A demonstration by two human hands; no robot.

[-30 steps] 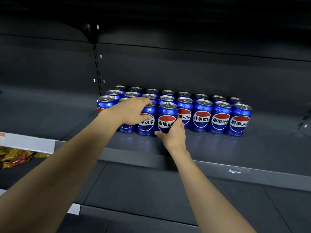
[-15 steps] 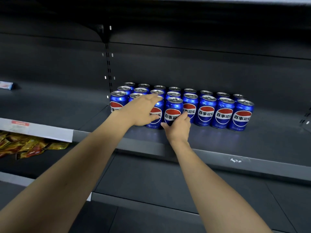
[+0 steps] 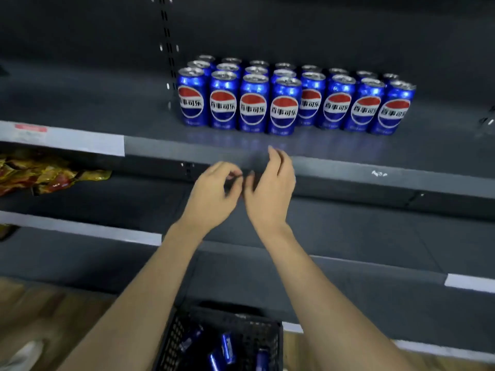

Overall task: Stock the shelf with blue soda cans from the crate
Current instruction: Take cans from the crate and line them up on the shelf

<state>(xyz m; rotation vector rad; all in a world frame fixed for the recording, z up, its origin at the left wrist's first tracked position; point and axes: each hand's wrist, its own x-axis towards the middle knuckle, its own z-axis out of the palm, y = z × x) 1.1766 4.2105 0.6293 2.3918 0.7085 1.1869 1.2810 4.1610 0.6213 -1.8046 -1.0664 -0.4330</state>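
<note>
My two bare hands hang in the air in front of the shelf edge, close together and almost touching at the fingertips. My left hand (image 3: 214, 192) has its fingers loosely curled, holding nothing. My right hand (image 3: 272, 187) is also relaxed, fingers gently bent and pointing upward, holding nothing.

Just beyond them runs the dark grey metal shelf (image 3: 348, 153), with a white price strip (image 3: 61, 139) along its front edge on the left. On the shelf stand the blue soda cans with red, white and blue round logos (image 3: 284, 107), upright in tight rows, eight across the front and more behind. One front can, fourth from the left, sits slightly forward of its neighbours.

Below and to the left, on a lower shelf, lie yellow and red crinkled snack bags (image 3: 51, 176).

At the bottom, between my forearms, is the black perforated plastic crate (image 3: 249, 329) on the wooden floor (image 3: 53, 317), with several more blue cans lying on their sides inside.
</note>
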